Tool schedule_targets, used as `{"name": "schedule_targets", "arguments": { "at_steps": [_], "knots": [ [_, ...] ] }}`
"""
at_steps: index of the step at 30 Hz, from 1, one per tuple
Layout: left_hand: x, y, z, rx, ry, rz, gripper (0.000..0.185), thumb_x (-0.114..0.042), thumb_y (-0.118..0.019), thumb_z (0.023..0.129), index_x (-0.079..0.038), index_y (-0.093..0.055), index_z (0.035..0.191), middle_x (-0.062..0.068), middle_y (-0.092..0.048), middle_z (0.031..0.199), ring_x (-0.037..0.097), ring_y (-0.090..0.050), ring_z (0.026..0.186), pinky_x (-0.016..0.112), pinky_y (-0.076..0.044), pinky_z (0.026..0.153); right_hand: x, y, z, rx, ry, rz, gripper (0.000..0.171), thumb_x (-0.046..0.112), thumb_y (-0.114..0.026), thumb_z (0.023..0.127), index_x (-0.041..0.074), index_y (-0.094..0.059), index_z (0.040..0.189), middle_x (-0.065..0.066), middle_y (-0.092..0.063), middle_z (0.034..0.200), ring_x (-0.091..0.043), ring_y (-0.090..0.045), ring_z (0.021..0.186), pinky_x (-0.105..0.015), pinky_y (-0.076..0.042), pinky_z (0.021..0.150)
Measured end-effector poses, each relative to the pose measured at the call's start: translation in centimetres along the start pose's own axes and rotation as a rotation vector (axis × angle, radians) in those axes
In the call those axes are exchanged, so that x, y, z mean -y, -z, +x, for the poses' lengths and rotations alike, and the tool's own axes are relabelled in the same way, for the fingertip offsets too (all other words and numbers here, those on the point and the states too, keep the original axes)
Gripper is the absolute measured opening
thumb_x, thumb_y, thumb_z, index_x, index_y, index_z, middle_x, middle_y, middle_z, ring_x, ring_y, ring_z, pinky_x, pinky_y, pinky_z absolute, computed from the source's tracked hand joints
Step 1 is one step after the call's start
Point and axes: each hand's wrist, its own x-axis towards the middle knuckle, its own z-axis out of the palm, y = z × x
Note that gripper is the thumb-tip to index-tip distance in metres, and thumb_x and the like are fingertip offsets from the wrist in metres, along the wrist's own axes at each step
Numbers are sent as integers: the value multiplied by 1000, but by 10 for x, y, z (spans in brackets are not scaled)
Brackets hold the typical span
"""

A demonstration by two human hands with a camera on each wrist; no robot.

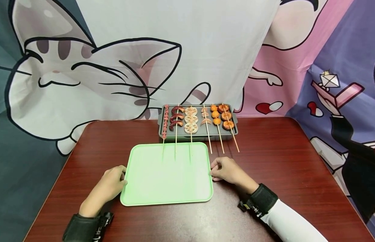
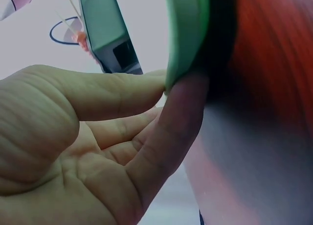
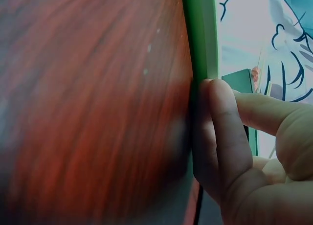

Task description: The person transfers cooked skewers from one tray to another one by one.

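A pale green tray lies flat on the dark red table. My left hand holds the tray's left edge. In the left wrist view its thumb and a finger pinch the tray rim. My right hand holds the tray's right edge. In the right wrist view its fingers curl against the rim. Nothing lies on the tray; the near ends of three skewer sticks reach over its far edge.
A grey grill pan stands just behind the tray and carries several food skewers, with sticks pointing toward me. A cartoon-printed cloth hangs behind the table. Bare table lies to the left and right of the tray.
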Motion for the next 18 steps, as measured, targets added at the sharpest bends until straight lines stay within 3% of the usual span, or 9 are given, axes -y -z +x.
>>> {"name": "schedule_targets", "arguments": {
  "at_steps": [6,18],
  "knots": [
    [-9,-4,-1,2,5,-13,26,5,-70,89,9,-63,114,6,-60,83,18,-53,72,33,-46,63,-2,6,-5,-24,17,-92,12,3,-76,90,-2,-66,94,-6,-72,76,-14,-73,64,-29,-62,61],
    [-27,-10,1,28,-15,-25,23,6,-69,89,7,-64,112,6,-56,81,18,-49,70,31,-42,61,-4,15,-14,-65,13,-170,16,4,-77,90,2,-61,89,-5,-67,72,-13,-69,56,-29,-61,55]
  ]
}}
